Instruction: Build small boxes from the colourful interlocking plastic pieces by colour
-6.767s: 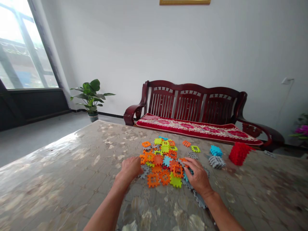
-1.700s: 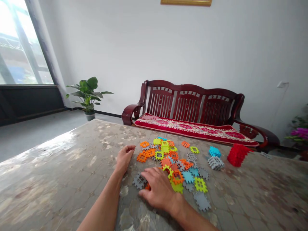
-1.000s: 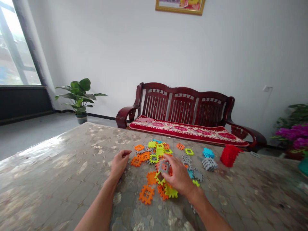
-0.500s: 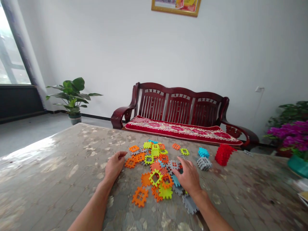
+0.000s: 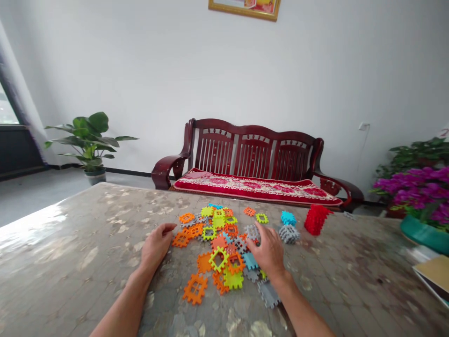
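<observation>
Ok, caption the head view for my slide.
Left hand beside, right hand over a scatter of colourful toothed tiles, with a red stack off to the right.

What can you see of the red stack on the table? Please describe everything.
The red stack looks like many flat plastic pieces with toothed edges, piled into an upright, slightly uneven block. Something red juts out at its upper right. It stands on the table, right of the blue stack and grey stack, seemingly apart from both. Single pieces blur together.
</observation>
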`<state>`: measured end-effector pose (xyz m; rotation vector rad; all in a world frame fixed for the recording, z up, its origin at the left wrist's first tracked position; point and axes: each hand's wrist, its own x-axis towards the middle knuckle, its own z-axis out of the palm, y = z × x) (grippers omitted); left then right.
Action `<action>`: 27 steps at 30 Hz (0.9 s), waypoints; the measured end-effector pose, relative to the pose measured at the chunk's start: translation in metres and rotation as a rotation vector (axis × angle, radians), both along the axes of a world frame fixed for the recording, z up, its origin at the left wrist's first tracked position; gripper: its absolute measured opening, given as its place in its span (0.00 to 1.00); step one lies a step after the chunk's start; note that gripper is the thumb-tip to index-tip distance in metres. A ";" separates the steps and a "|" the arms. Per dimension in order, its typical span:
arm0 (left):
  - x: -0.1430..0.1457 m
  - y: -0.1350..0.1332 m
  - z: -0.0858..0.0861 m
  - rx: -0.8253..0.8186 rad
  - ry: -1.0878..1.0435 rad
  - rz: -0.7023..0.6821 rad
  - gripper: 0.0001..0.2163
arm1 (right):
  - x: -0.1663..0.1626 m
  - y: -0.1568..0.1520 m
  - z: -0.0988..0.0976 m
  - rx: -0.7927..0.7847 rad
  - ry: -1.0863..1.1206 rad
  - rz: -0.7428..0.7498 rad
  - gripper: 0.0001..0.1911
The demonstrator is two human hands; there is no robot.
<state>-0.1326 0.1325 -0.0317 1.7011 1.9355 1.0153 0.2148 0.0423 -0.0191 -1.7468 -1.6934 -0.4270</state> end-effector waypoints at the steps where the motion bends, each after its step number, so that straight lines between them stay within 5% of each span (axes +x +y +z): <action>1: 0.000 0.000 0.001 -0.003 0.004 0.001 0.15 | 0.008 0.000 0.003 0.037 0.009 -0.022 0.26; 6: 0.001 -0.002 0.004 -0.020 0.063 0.003 0.15 | 0.064 -0.005 0.012 0.168 0.063 -0.215 0.29; 11: 0.002 -0.002 0.005 -0.036 0.108 0.002 0.15 | 0.105 -0.012 0.006 0.122 0.115 -0.358 0.31; 22: 0.001 -0.003 0.006 -0.066 0.143 -0.025 0.15 | 0.122 -0.004 -0.012 0.109 0.130 -0.335 0.32; 27: 0.004 -0.005 0.007 -0.055 0.158 -0.011 0.15 | 0.113 -0.008 -0.009 0.296 0.077 -0.278 0.26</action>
